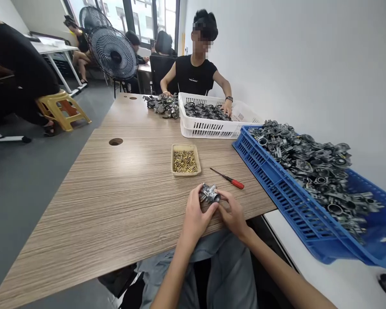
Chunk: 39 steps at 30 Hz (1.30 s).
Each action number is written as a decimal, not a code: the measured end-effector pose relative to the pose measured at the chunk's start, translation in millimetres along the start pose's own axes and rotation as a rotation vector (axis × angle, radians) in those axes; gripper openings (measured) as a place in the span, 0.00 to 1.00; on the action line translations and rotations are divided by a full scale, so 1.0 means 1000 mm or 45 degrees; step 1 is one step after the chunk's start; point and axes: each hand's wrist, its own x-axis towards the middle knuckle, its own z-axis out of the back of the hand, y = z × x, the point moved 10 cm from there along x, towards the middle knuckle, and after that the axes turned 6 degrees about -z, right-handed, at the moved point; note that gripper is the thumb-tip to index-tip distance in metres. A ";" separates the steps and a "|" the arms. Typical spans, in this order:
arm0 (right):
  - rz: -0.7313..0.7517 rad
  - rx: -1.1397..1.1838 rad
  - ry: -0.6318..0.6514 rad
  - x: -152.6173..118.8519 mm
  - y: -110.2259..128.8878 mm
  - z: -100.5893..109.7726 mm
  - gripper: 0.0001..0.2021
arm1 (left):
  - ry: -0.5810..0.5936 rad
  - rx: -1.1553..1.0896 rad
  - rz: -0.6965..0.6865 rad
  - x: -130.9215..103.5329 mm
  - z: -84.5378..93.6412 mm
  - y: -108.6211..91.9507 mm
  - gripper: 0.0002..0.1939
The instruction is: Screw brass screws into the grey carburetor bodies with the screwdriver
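Note:
A small grey metal part (pixel 209 193) with a round opening is held between my two hands, low over the table's near edge. My left hand (pixel 196 212) wraps its fingers and thumb round the left side of it. On the other side, my right hand (pixel 232 213) has its fingers closed against the part's right and lower side. Just beyond them lies a screwdriver (pixel 236 184) with a red handle and a dark shaft. A beige tray (pixel 185 174) full of small brass-coloured pieces stands ahead of my left hand.
At the right, a blue crate (pixel 289 198) is heaped with metal parts. Across the wooden table (pixel 116 193), a person in black (pixel 196 79) reaches into a white basket (pixel 209 133) of parts, beside a pile (pixel 164 105). A fan (pixel 114 53) stands behind at the left.

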 end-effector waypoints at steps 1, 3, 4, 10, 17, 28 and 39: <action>0.018 -0.020 -0.004 -0.003 0.001 0.001 0.21 | 0.014 0.015 -0.013 0.000 -0.001 0.000 0.32; 0.049 -0.050 0.007 -0.009 0.005 0.002 0.22 | 0.037 0.051 -0.039 0.001 -0.003 -0.001 0.29; 0.060 -0.058 0.022 -0.011 0.007 0.001 0.23 | 0.044 0.068 -0.053 0.001 -0.003 -0.002 0.28; 0.182 -0.151 -0.032 -0.010 0.008 0.023 0.24 | 0.041 0.139 -0.098 0.002 -0.002 -0.009 0.23; 0.027 -0.347 -0.336 0.013 -0.048 0.075 0.19 | -0.236 0.141 0.033 0.002 0.023 0.009 0.18; -0.103 -0.267 -0.338 0.014 -0.080 0.069 0.18 | -0.086 0.487 -0.143 0.013 0.009 -0.013 0.26; -0.088 -0.243 -0.349 0.015 -0.079 0.066 0.19 | 0.431 1.179 -0.020 0.172 0.051 0.007 0.10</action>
